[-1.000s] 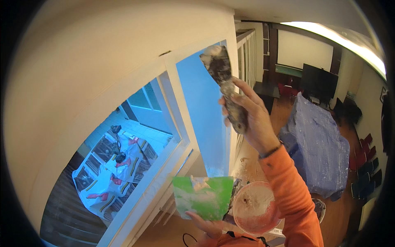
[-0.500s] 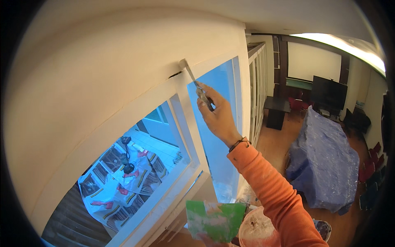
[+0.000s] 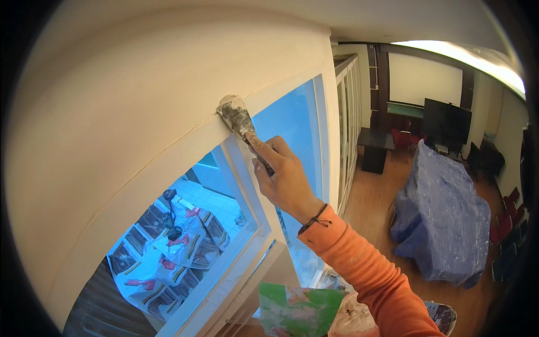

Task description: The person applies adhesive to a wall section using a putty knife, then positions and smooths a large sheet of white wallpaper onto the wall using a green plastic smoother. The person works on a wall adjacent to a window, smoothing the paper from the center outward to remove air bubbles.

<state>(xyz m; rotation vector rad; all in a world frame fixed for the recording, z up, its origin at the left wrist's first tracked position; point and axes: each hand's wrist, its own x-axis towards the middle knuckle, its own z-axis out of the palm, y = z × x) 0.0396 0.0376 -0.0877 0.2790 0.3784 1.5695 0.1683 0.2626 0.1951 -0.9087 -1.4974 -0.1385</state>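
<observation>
My right hand (image 3: 287, 182) grips a putty knife (image 3: 238, 119), its index finger laid along the tool. The smeared blade is pressed against the seam between the cream wall (image 3: 123, 95) and the white window frame (image 3: 185, 138), just above the upright between two panes. Low in the view is a green plastic board (image 3: 300, 314) smeared with pale putty. A sliver of my left hand (image 3: 282, 332) shows at its lower edge, holding it; most of that hand is cut off.
A putty-covered bucket (image 3: 352, 317) stands behind the board, partly hidden by my orange sleeve. A blue sheet (image 3: 443, 219) drapes something bulky on the wooden floor. Beyond are a dark desk (image 3: 375, 147), a large black screen (image 3: 446, 126) and red chairs (image 3: 501, 224). Covered items show through the window.
The putty knife has come down and left onto the seam, its blade now turned flat over the dark gap seen before. The green board has shifted slightly right and down.
</observation>
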